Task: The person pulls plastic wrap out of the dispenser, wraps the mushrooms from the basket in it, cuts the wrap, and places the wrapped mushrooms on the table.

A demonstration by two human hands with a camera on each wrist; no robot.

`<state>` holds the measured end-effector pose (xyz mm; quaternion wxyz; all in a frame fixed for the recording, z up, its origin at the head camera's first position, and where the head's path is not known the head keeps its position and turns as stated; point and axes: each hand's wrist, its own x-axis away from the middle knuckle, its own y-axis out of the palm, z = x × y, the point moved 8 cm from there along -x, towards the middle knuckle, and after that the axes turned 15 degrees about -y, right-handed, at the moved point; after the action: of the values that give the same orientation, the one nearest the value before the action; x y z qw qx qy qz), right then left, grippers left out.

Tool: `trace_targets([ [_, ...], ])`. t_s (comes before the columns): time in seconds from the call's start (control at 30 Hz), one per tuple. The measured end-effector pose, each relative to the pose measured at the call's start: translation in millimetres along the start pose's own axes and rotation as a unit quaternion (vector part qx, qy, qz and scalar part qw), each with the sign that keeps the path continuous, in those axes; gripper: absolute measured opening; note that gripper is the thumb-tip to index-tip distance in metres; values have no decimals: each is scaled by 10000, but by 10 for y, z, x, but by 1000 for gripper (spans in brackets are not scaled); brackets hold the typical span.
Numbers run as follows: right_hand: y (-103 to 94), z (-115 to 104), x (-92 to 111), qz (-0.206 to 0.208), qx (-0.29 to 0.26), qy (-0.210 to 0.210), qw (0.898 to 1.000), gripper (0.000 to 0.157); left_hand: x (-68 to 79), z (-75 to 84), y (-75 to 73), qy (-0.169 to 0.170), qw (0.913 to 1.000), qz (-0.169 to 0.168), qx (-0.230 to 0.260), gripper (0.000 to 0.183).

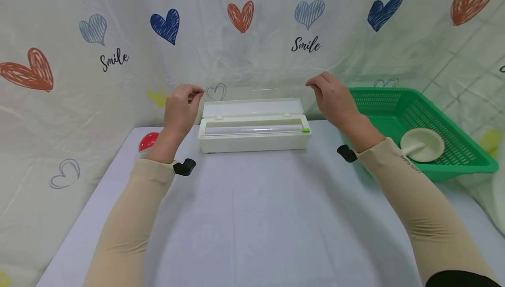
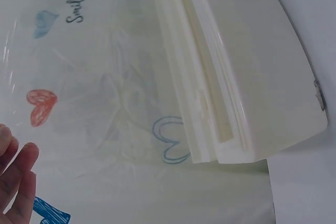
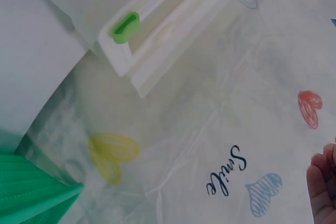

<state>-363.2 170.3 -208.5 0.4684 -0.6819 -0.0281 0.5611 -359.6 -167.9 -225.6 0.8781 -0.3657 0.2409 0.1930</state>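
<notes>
A clear sheet of cling film (image 1: 262,89) stretches between both raised hands, above and behind a white cling film dispenser (image 1: 254,142). The left hand (image 1: 181,105) pinches its left end between thumb and fingers. At the other end, the right hand (image 1: 330,98) pinches the film the same way. The dispenser's lid (image 1: 252,108) stands up at the back, and a roll of film (image 1: 254,129) lies inside. A green slider (image 3: 126,27) sits at the dispenser's right end. In the left wrist view, faint glints show on the film beside the fingers (image 2: 21,177).
A green plastic basket (image 1: 465,120) stands at the right, holding a white round item (image 1: 428,144) with a short handle. Partly behind the left forearm is a red-topped object (image 1: 148,141). A heart-printed curtain (image 1: 272,59) hangs behind the white-covered table (image 1: 252,217).
</notes>
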Motion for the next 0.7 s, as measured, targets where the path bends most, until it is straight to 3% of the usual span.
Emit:
trace_targets([
  [0.7, -203, -90, -71, 172, -42, -44, 9998, 15, 6, 107, -183, 66, 9996, 201, 174, 15],
])
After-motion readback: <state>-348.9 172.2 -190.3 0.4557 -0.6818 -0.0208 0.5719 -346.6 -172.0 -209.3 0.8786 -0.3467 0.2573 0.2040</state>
